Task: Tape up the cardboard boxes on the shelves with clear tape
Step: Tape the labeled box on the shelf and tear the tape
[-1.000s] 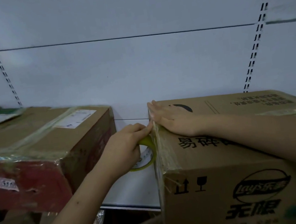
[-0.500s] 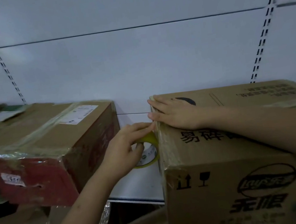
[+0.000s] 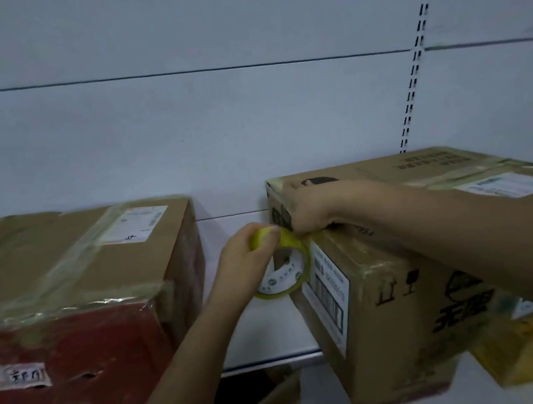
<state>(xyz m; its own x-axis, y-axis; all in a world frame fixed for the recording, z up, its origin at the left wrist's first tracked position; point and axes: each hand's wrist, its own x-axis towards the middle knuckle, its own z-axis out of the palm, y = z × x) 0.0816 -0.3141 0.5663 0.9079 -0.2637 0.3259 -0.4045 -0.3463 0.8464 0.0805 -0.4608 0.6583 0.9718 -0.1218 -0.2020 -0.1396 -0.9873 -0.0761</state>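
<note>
1. Left hand (image 3: 249, 265) wrapped around a roll of clear tape (image 3: 284, 267): fingers over the yellowish top of the roll, thumb side hidden. Roll stands on edge, white core label facing the camera.
2. Roll touches the upper left edge of the right cardboard box (image 3: 383, 305); barcode label (image 3: 328, 298) sits just below and right of the grip, on the box's left side.
3. Right hand (image 3: 317, 208) just above and right of the roll, curled down over the box's top left edge and pressing there. Fingers folded; can't tell if they pinch a tape end.
4. Right forearm lies across the box top, over the printed front face.
5. Left of the grip, across a gap of bare shelf (image 3: 269, 337), sits the left cardboard box (image 3: 75, 278), top already shiny with tape, red front with a handwritten paper tag (image 3: 18, 375).
6. Beyond both hands: white back panel (image 3: 214, 124) with slotted uprights.
</note>
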